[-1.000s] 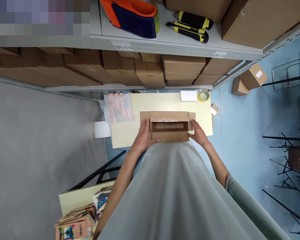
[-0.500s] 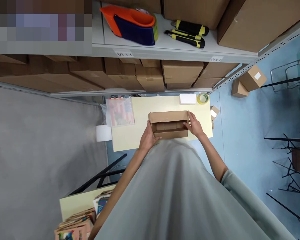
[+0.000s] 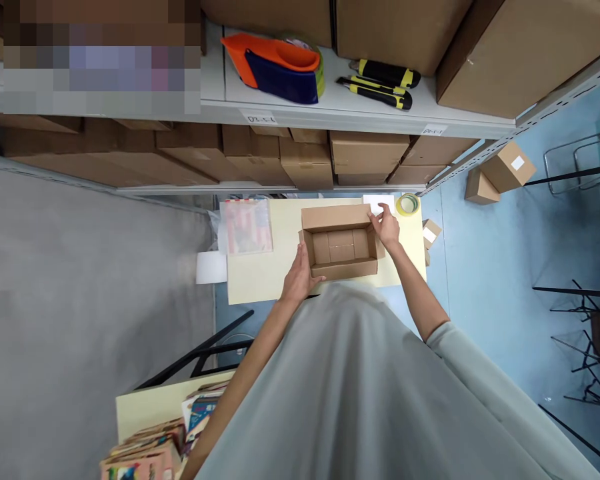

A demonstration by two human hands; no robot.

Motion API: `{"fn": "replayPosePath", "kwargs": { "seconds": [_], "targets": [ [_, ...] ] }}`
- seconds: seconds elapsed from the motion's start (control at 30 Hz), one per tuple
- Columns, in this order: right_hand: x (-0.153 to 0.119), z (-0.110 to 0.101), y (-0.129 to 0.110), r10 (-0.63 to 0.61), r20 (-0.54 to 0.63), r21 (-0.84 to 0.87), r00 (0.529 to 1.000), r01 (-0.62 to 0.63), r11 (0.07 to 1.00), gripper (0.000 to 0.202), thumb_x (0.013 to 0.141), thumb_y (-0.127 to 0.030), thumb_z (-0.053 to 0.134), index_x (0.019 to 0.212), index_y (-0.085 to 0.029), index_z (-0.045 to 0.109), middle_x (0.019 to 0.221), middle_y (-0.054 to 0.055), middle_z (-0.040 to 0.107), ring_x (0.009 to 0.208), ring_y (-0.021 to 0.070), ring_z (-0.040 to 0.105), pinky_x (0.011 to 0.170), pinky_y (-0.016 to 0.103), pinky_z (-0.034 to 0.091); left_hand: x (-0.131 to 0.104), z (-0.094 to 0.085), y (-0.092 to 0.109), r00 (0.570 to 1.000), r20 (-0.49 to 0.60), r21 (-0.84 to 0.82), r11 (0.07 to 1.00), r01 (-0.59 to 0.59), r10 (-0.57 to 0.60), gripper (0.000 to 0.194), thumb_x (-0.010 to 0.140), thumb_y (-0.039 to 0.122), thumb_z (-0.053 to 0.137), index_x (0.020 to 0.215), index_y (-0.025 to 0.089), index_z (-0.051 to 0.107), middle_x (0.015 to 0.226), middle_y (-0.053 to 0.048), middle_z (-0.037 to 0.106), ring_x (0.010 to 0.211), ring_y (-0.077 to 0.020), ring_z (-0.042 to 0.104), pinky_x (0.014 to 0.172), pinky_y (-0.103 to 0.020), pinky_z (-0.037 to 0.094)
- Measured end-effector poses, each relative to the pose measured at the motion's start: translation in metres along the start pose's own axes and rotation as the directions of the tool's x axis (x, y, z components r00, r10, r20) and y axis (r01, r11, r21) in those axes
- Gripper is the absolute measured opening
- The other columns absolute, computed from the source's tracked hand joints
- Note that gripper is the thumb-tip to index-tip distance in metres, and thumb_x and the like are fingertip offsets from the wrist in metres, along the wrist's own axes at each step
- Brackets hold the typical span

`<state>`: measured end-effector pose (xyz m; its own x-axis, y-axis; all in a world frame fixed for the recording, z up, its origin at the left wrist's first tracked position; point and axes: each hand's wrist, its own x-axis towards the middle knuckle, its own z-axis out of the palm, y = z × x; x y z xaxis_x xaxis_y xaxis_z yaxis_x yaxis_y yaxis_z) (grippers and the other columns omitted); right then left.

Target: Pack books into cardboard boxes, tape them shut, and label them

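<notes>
An open cardboard box [image 3: 341,247] stands on the pale yellow table [image 3: 253,283], its inside bare and its far flap raised. My left hand [image 3: 298,277] lies along the box's left side, thumb spread out toward the near edge and fingers stretched. At the far right corner, my right hand [image 3: 386,227] pinches the raised flap between thumb and finger. A white box [image 3: 375,202] sits just behind that hand, partly covered by it. Beside it is a roll of yellow tape [image 3: 407,204].
Plastic packets [image 3: 249,227] lie on the table's left. A shelf [image 3: 330,121] crosses above, with cartons, an orange-blue tape dispenser [image 3: 280,69] and cutters [image 3: 380,83]. Magazines [image 3: 150,447] are stacked at the lower left; small boxes [image 3: 430,232] are beyond the table's right edge.
The box's far flap has swung up and back, showing more of the inside. My right hand has moved up with the flap. My left hand stays at the left side.
</notes>
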<state>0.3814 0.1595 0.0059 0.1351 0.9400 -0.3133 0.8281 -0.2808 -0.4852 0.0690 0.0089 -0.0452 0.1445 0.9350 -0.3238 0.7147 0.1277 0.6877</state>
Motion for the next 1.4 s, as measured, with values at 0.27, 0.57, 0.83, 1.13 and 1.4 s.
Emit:
{"fn": "replayPosePath", "kwargs": {
  "seconds": [0.27,0.57,0.83,1.13,1.4],
  "targets": [
    [-0.007,0.008,0.023,-0.231,0.134,-0.119,0.964,0.248,0.961,0.059,0.112,-0.055,0.05,0.161,-0.025,0.061,0.17,0.018,0.049,0.121,0.0353,0.075,0.106,0.052,0.063,0.0,0.001,0.008,0.999,-0.02,0.002,0.999,0.036,-0.036,0.135,0.086,0.053,0.091,0.183,0.026,0.001,0.189,-0.017,0.017,0.173,-0.0384,0.024,0.132,-0.05,0.046],
    [0.006,0.011,0.043,-0.328,0.205,0.023,0.922,0.33,0.944,0.048,0.113,-0.044,0.046,0.143,-0.02,0.075,0.149,0.016,0.073,0.138,0.0325,0.069,0.122,0.049,0.054,0.009,-0.005,0.007,0.999,0.018,0.029,0.998,0.049,-0.049,0.141,0.081,0.046,0.097,0.183,0.029,0.001,0.189,-0.017,0.018,0.17,-0.0399,0.033,0.131,-0.051,0.046],
    [-0.043,-0.007,0.046,-0.174,0.102,0.116,0.979,0.162,0.98,0.088,0.1,-0.055,0.071,0.177,-0.026,0.038,0.181,0.022,0.035,0.104,0.0269,0.078,0.108,0.051,0.063,0.0,-0.003,0.001,0.999,-0.012,-0.096,0.995,0.037,-0.039,0.145,0.076,0.042,0.1,0.183,0.03,0.003,0.189,-0.017,0.018,0.174,-0.037,0.025,0.138,-0.051,0.036],
    [-0.13,0.009,0.062,-0.061,0.057,0.144,0.996,0.052,0.988,0.07,0.1,-0.061,0.068,0.155,-0.019,0.062,0.156,0.023,0.063,0.138,0.0364,0.067,0.111,0.056,0.063,-0.018,0.001,-0.005,0.999,-0.033,-0.187,0.982,0.019,-0.025,0.136,0.079,0.053,0.097,0.183,0.025,0.012,0.188,-0.02,0.019,0.174,-0.0411,0.02,0.141,-0.058,0.026],
    [-0.129,-0.01,0.026,-0.135,-0.07,-0.008,0.988,0.135,0.991,0.066,0.104,-0.058,0.061,0.153,-0.015,0.062,0.158,0.025,0.062,0.152,0.0406,0.056,0.129,0.066,0.046,-0.022,-0.041,-0.004,0.986,-0.157,-0.186,0.982,0.028,-0.058,0.112,0.091,0.06,0.084,0.18,0.025,0.026,0.185,-0.018,0.032,0.172,-0.0375,0.031,0.14,-0.054,0.031]
  ]
}}
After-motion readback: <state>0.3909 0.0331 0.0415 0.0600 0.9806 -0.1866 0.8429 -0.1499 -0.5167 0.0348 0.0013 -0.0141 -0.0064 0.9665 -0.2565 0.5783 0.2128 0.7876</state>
